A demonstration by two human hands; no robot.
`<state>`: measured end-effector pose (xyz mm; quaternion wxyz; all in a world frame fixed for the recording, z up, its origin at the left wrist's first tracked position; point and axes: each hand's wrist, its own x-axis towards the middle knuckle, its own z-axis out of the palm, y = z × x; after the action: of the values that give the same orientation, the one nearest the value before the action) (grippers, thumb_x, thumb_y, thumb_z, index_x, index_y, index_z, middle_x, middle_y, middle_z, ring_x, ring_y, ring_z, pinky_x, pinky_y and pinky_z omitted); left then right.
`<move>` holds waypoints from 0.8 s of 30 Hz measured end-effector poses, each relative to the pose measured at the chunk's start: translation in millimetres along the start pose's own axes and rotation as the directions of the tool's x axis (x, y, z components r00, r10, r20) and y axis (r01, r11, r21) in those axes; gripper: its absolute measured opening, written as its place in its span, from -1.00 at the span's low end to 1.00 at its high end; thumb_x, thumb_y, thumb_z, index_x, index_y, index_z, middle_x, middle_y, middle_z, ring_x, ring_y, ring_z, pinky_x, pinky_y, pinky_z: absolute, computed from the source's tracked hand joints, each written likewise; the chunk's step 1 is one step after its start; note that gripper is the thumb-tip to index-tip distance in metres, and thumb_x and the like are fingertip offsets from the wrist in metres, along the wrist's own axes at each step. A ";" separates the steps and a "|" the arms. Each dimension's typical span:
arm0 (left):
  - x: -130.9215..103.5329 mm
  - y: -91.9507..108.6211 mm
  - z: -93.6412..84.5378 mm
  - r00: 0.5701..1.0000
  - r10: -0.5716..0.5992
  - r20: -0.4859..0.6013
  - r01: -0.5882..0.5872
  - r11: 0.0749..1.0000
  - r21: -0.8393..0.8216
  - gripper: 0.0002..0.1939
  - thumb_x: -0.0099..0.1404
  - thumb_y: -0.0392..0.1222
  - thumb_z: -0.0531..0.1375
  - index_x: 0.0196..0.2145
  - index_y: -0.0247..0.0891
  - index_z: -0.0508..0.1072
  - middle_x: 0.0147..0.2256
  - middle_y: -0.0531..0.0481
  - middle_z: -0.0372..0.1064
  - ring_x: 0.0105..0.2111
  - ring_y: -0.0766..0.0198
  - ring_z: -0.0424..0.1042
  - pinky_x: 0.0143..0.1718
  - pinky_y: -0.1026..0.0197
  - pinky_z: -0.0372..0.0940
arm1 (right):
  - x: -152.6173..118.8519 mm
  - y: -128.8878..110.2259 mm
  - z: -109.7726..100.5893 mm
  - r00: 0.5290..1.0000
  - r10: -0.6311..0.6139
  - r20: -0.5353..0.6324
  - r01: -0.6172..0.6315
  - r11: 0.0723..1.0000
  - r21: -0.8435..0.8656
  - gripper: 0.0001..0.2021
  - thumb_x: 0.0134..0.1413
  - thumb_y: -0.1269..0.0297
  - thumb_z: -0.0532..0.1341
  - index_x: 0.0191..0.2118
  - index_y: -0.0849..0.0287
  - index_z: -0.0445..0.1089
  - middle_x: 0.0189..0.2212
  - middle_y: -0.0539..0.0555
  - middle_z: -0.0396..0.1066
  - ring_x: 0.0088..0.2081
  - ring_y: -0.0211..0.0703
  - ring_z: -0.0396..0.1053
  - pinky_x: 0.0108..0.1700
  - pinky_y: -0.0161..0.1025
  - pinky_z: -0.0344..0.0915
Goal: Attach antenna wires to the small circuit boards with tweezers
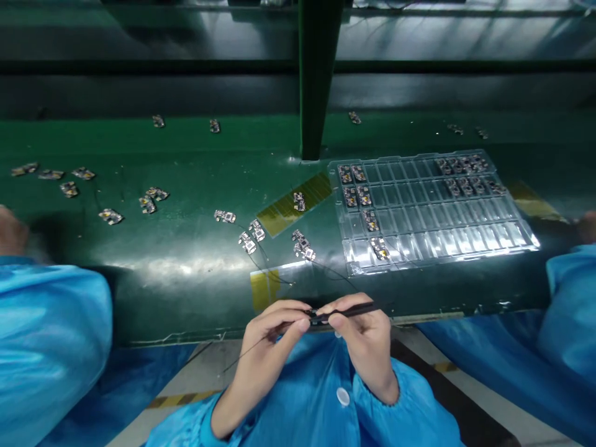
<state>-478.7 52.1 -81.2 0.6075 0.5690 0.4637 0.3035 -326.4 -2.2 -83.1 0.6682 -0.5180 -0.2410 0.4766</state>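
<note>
hands (270, 338) hold board (313, 313) and tweezers (356, 311)

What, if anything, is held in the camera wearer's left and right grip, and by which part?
Right grip: black tweezers, held partway along their length. Left grip: apparently a small circuit board, mostly hidden; which part cannot be told.

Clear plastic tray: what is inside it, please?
Small circuit boards lie inside the clear plastic tray, near its left end and toward its far right corner. The compartment floors beneath them are covered.
</note>
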 end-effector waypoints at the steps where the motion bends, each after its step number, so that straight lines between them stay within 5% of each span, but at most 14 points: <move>1: 0.2 0.6 1.8 1.000 0.018 0.007 -0.018 1.000 0.023 -0.89 0.28 -0.26 0.30 -0.37 -0.12 0.66 -0.24 -0.04 0.57 -0.21 0.27 0.55 -0.21 0.39 0.44 | -2.7 0.3 -0.6 1.000 -0.021 -0.012 0.021 1.000 -0.006 -0.91 0.13 0.40 0.35 -0.28 0.10 0.44 -0.36 -0.01 0.60 -0.31 -0.20 0.59 -0.22 -0.30 0.55; 6: 0.1 3.7 10.5 0.998 0.046 0.052 -0.049 0.997 0.060 -0.89 0.28 -0.25 0.30 -0.36 -0.12 0.65 -0.24 -0.03 0.57 -0.21 0.27 0.55 -0.20 0.38 0.42 | -20.3 -6.0 -7.9 0.949 -0.312 -0.054 0.300 0.941 -0.155 -0.92 0.21 0.41 0.28 -0.21 0.08 0.42 -0.28 0.03 0.52 -0.20 -0.12 0.56 -0.19 -0.16 0.56; 10: -1.3 7.0 17.1 0.999 0.012 0.044 -0.014 0.999 0.036 -0.87 0.28 -0.21 0.30 -0.41 -0.15 0.66 -0.25 -0.07 0.59 -0.25 0.24 0.56 -0.26 0.37 0.44 | -37.7 -24.1 -25.2 0.728 -0.656 -0.201 0.590 0.748 -0.303 -0.88 0.36 0.29 0.12 -0.13 0.08 0.41 -0.29 0.04 0.48 -0.23 -0.13 0.51 -0.17 -0.08 0.53; 11: -1.6 8.0 19.9 0.997 -0.003 0.078 0.000 0.999 0.039 -0.86 0.28 -0.20 0.29 -0.40 -0.15 0.66 -0.25 -0.09 0.59 -0.25 0.22 0.57 -0.26 0.35 0.44 | -42.8 -28.5 -30.9 0.710 -0.679 -0.188 0.602 0.723 -0.338 -0.84 0.38 0.27 0.08 -0.12 0.09 0.41 -0.32 0.04 0.47 -0.28 -0.15 0.49 -0.23 -0.12 0.53; 15: -3.6 11.0 39.6 0.951 -0.062 0.302 0.052 0.998 0.041 -0.86 0.28 -0.16 0.30 -0.36 -0.15 0.69 -0.26 -0.14 0.60 -0.20 0.16 0.58 -0.17 0.30 0.45 | -63.7 -37.9 -51.3 0.860 -0.499 0.106 0.438 0.617 -0.654 -0.81 0.33 0.37 0.12 -0.04 0.10 0.44 -0.28 0.08 0.47 -0.27 -0.17 0.50 -0.26 -0.25 0.48; 18: -6.4 9.6 57.1 0.914 -0.090 0.396 0.115 0.993 -0.039 -0.92 0.17 -0.13 0.38 -0.42 -0.15 0.68 -0.32 -0.10 0.60 -0.30 0.18 0.59 -0.25 0.33 0.47 | -73.4 -39.3 -61.6 0.937 -0.295 0.190 0.329 0.548 -0.769 -0.75 0.31 0.37 0.15 0.04 0.09 0.45 -0.18 0.12 0.45 -0.26 -0.19 0.51 -0.18 -0.27 0.47; 24: -7.2 -5.7 85.6 0.794 -0.230 0.562 0.242 0.969 0.054 -0.75 -0.07 -0.02 0.50 -0.50 -0.22 0.67 -0.40 -0.14 0.60 -0.36 0.13 0.59 -0.31 0.33 0.47 | -82.4 -35.5 -95.8 0.983 -0.109 0.146 0.177 0.765 -0.619 -0.77 0.20 0.19 0.29 -0.07 0.10 0.58 -0.16 0.09 0.46 -0.12 -0.22 0.50 0.01 -0.37 0.39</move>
<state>-404.6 9.6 -91.8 0.7561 0.5645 0.3276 0.0483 -269.9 -119.8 -69.5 0.4777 -0.6666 -0.4587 0.3420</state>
